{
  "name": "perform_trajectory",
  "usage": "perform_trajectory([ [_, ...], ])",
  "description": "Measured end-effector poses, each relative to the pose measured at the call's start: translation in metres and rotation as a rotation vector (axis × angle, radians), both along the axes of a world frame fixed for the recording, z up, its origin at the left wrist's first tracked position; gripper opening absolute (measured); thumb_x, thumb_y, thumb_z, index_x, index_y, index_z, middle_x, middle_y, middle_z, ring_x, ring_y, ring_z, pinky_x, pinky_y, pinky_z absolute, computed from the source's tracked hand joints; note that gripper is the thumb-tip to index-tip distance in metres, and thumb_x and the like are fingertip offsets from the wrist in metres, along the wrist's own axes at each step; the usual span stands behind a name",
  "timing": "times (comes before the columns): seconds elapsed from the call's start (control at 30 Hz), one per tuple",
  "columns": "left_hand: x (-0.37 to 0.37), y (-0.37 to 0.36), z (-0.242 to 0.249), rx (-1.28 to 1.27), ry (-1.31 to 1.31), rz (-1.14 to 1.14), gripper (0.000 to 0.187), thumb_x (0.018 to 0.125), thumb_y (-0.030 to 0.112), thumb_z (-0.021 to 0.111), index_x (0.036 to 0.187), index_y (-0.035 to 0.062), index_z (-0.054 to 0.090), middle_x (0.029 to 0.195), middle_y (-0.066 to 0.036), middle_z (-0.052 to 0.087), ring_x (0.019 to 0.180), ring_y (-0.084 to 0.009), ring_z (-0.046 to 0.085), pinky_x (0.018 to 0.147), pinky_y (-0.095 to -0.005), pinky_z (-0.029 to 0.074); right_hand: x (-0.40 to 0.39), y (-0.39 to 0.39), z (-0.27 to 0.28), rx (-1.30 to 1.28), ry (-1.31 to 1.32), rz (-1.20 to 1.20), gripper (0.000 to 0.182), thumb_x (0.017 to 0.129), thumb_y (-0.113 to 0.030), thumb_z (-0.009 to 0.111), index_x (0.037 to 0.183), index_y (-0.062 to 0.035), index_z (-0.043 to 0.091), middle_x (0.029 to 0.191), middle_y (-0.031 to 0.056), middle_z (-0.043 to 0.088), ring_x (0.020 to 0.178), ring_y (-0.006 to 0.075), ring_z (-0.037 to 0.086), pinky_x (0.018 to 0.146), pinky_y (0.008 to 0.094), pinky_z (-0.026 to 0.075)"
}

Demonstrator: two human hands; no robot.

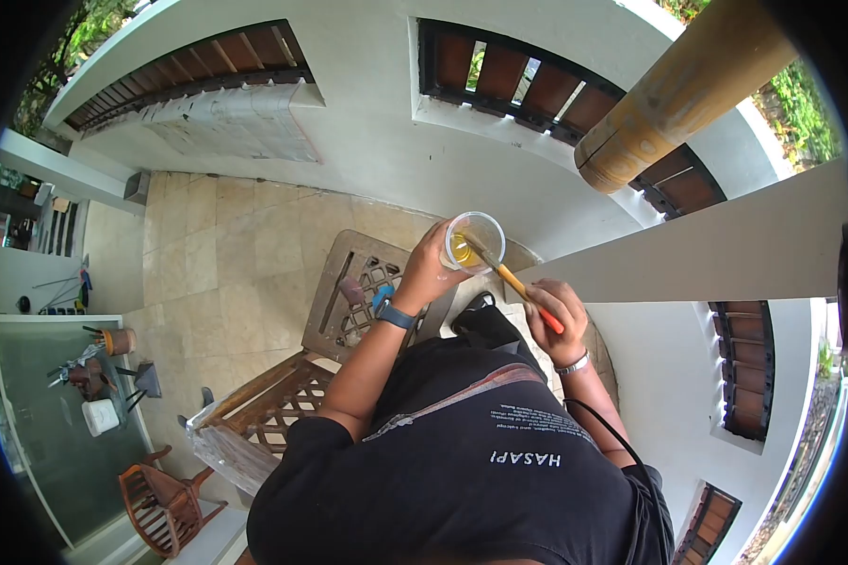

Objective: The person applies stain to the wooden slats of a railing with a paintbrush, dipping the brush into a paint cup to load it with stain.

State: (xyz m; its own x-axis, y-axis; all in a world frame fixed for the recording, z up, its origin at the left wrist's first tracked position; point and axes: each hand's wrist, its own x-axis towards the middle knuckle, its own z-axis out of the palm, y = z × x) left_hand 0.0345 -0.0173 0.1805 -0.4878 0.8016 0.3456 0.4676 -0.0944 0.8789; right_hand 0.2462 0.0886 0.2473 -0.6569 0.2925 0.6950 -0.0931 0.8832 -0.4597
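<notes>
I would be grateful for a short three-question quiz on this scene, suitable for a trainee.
1. Short answer: Which hand holds the clear cup?
2. True or false: The orange end of the brush is inside the cup.
3. Fill in the blank: The liquid in the cup is ____ in color.

Key:
1. The left hand.
2. False; that end is by the right hand, outside the cup.
3. Yellow.

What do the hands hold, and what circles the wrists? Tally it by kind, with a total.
Clear cup, in the left hand: 1
Brush, in the right hand: 1
Wristbands or watches, a dark band and a pale band: 2
Total: 4
</notes>
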Motion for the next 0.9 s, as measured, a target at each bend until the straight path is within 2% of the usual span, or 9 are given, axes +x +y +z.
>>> perform_trajectory([
  [0.17, 0.012, 0.005, 0.000, -0.001, -0.025, -0.055, 0.068, 0.067, 0.012, 0.088, 0.127, 0.0020, 0.056, 0.122, -0.014, 0.063, 0.114, -0.0287, 0.062, 0.096, -0.0386, 0.050, 0.015, 0.003, 0.000, -0.019, -0.146, -0.113, 0.032, 0.076, -0.004, 0.078, 0.106, -0.0028, 0.067, 0.092, 0.0124, 0.067, 0.084, 0.0297, 0.067, 0.072, 0.0376, 0.054],
  [0.23, 0.017, 0.008, -0.006, 0.005, -0.092, -0.065, 0.071, 0.068, 0.012, 0.089, 0.128, 0.0015, 0.054, 0.123, -0.014, 0.063, 0.114, -0.0266, 0.062, 0.096, -0.0382, 0.050, 0.019, 0.002, 0.006, -0.057, -0.021, -0.091, 0.032, 0.076, -0.003, 0.078, 0.106, -0.0026, 0.067, 0.095, 0.0129, 0.068, 0.085, 0.0298, 0.067, 0.074, 0.0375, 0.054],
  [0.3, 0.020, 0.012, -0.011, -0.020, -0.104, -0.118, 0.074, 0.068, 0.011, 0.089, 0.131, 0.0004, 0.052, 0.125, -0.014, 0.063, 0.115, -0.0251, 0.062, 0.098, -0.0380, 0.050, 0.027, 0.005, 0.010, -0.049, -0.114, -0.154, 0.031, 0.077, -0.002, 0.078, 0.106, -0.0020, 0.067, 0.096, 0.0134, 0.069, 0.085, 0.0295, 0.068, 0.074, 0.0373, 0.055],
  [0.43, 0.029, 0.024, -0.003, -0.022, -0.126, -0.157, 0.077, 0.068, 0.009, 0.089, 0.133, -0.0013, 0.050, 0.126, -0.015, 0.062, 0.117, -0.0254, 0.061, 0.100, -0.0379, 0.049, 0.042, 0.007, 0.007, -0.207, 0.016, -0.245, 0.020, 0.083, 0.000, 0.070, 0.103, -0.0009, 0.068, 0.092, 0.0154, 0.069, 0.084, 0.0283, 0.069, 0.076, 0.0358, 0.054],
  [0.5, 0.034, 0.030, -0.003, -0.035, -0.138, -0.203, 0.078, 0.067, 0.009, 0.089, 0.134, -0.0020, 0.050, 0.127, -0.016, 0.062, 0.118, -0.0255, 0.060, 0.100, -0.0377, 0.048, 0.049, 0.005, 0.006, -0.383, -0.021, -0.360, 0.019, 0.084, -0.001, 0.072, 0.102, -0.0017, 0.069, 0.091, 0.0132, 0.070, 0.081, 0.0250, 0.068, 0.072, 0.0322, 0.053],
  [0.7, 0.047, 0.045, -0.022, -0.056, -0.234, -0.310, 0.076, 0.070, 0.002, 0.086, 0.135, -0.0036, 0.047, 0.128, -0.015, 0.060, 0.118, -0.0235, 0.059, 0.101, -0.0364, 0.048, 0.063, -0.013, -0.031, -0.905, 0.290, -0.496, 0.015, 0.094, -0.010, 0.065, 0.104, 0.0008, 0.069, 0.087, 0.0092, 0.072, 0.079, 0.0149, 0.068, 0.072, 0.0279, 0.053],
  [0.77, 0.057, 0.051, -0.024, -0.067, -0.265, -0.342, 0.073, 0.070, 0.002, 0.085, 0.133, -0.0032, 0.049, 0.127, -0.015, 0.061, 0.115, -0.0238, 0.061, 0.099, -0.0364, 0.049, 0.069, -0.019, -0.021, -1.024, 0.329, -0.532, 0.018, 0.096, -0.012, 0.064, 0.106, 0.0023, 0.068, 0.088, 0.0075, 0.071, 0.081, 0.0139, 0.068, 0.074, 0.0267, 0.053],
  [0.83, 0.066, 0.058, -0.018, -0.067, -0.239, -0.363, 0.072, 0.069, 0.004, 0.086, 0.132, -0.0031, 0.051, 0.125, -0.016, 0.062, 0.113, -0.0241, 0.062, 0.098, -0.0369, 0.050, 0.080, -0.020, -0.030, -1.212, 0.378, -0.469, 0.021, 0.098, -0.011, 0.062, 0.111, 0.0052, 0.065, 0.099, 0.0111, 0.069, 0.089, 0.0172, 0.067, 0.082, 0.0303, 0.054],
  [0.9, 0.070, 0.064, -0.016, -0.115, -0.230, -0.413, 0.073, 0.069, 0.003, 0.086, 0.132, -0.0031, 0.050, 0.124, -0.016, 0.063, 0.113, -0.0240, 0.062, 0.097, -0.0368, 0.050, 0.086, -0.020, -0.033, -1.247, 0.428, -0.477, 0.024, 0.098, -0.014, 0.062, 0.111, 0.0058, 0.064, 0.100, 0.0121, 0.068, 0.089, 0.0189, 0.069, 0.084, 0.0311, 0.054],
])
